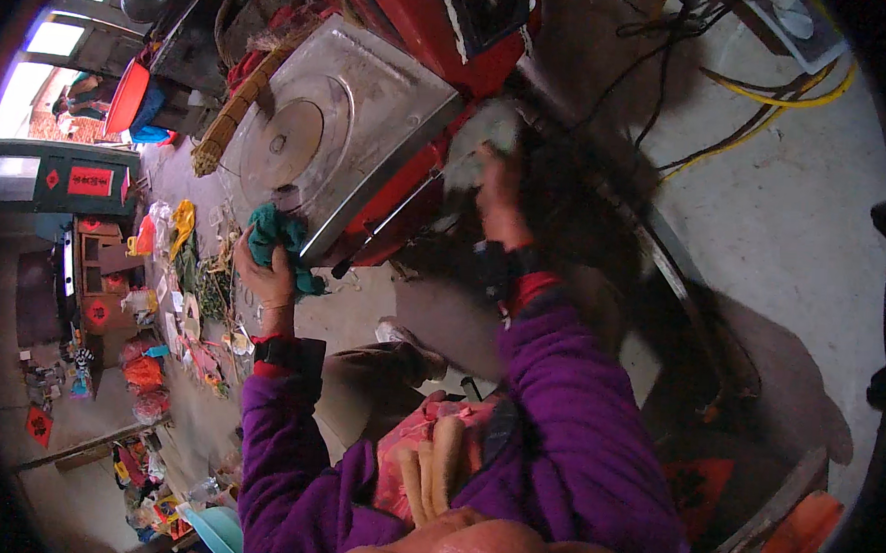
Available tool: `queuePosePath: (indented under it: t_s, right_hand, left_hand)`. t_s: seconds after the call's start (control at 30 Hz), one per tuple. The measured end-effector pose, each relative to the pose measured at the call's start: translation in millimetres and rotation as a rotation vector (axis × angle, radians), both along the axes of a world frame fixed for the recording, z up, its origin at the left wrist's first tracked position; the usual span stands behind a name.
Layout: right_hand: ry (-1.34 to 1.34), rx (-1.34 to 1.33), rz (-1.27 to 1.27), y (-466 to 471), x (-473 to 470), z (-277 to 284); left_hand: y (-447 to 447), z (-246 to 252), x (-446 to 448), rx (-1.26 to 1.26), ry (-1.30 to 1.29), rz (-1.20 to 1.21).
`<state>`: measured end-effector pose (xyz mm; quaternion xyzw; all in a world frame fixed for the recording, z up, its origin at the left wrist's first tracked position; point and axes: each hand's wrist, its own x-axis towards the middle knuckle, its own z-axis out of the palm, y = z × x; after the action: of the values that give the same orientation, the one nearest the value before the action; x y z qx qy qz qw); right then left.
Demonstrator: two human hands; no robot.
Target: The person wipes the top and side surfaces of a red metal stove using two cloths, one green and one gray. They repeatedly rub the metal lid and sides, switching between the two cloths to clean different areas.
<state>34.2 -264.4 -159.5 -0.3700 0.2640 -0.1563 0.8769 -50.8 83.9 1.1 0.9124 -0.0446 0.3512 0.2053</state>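
Observation:
A stove with a red body and a dull metal top (392,97) stands before me, a round plate (288,141) set in that top. At the stove's near left corner my left hand (266,278) grips a bunched green cloth (276,238) against the metal. My right hand (501,201) is blurred, to the right of the stove's side. Its fingers are at a pale, rounded object (484,132), too smeared to name; whether they grip it is unclear. A metal rail (397,210) runs along the red front.
A bound straw brush (241,112) lies across the stove's far left edge. Black and yellow cables (752,120) trail over the concrete floor at right. A metal bar (676,277) slants there. Bags and greens (213,287) litter the floor at left, near a red basin (128,98).

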Motion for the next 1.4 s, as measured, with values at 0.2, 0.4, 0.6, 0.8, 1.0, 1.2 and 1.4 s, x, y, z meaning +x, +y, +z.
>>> queuePosePath:
  t_s: [0.2,0.4,0.6,0.8,1.0,1.2,1.4]
  right_hand:
    - [-0.076,-0.869,-0.215,-56.2,44.8,38.5]
    - [-0.169,-1.021,-0.079,11.0,17.8,19.7]
    - [-0.141,-1.068,0.320,14.7,-15.5,-46.5]
    - [-0.340,-1.769,0.415,56.3,-34.7,-85.4]
    - [0.152,-0.979,0.797,98.9,-63.4,-30.3]
    - [-0.408,-1.711,0.330,77.2,-49.5,-80.0]
    - [-0.160,-1.693,0.463,77.3,-51.6,-116.4]
  left_hand:
    - [1.8,1.9,-0.3,-0.009,0.032,-0.010]
    - [-4.5,5.3,-3.0,-0.034,0.040,-0.016]
    - [-7.4,8.4,-4.8,0.000,0.037,-0.011]
    - [-5.7,8.0,-2.5,0.010,0.031,-0.007]
    - [-3.1,7.0,-1.1,-0.017,0.028,-0.040]
    - [-1.6,4.8,-2.7,-0.015,0.047,0.010]
    - [-6.6,9.1,-4.4,0.051,0.028,0.023]
